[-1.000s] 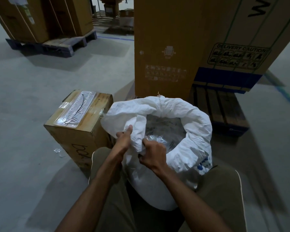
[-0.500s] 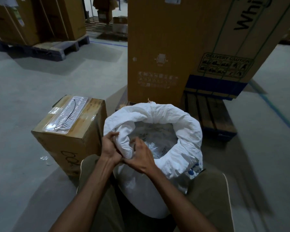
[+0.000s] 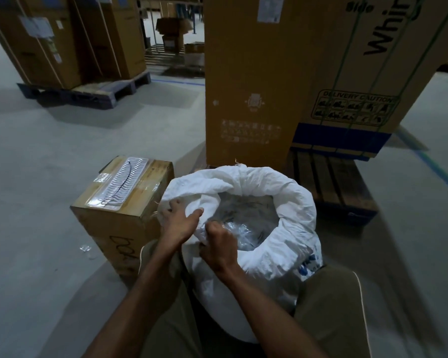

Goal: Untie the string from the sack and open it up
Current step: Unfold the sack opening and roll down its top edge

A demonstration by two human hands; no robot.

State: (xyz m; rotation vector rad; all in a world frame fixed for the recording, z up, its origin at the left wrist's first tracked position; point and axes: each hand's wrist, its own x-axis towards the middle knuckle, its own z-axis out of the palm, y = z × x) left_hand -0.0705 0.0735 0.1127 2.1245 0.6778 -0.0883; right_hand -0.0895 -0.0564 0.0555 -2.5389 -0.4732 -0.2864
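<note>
A white woven sack stands between my knees, its mouth open and the rim rolled outward. Inside it shows a clear plastic liner over dark contents. My left hand grips the near-left part of the rolled rim, fingers over the fabric. My right hand is closed on the rim's inner edge and the liner just beside it. A short frayed bit of string sticks up at the sack's far rim; no other string is visible.
A taped cardboard box stands on the floor just left of the sack. A tall appliance carton on a wooden pallet rises right behind it. More cartons on a pallet stand far left. Grey concrete floor surrounds.
Both hands have shifted along the near-left rim, the left hand now spread higher over the rolled fabric. The sack's mouth looks slightly wider; the camera has moved a little.
</note>
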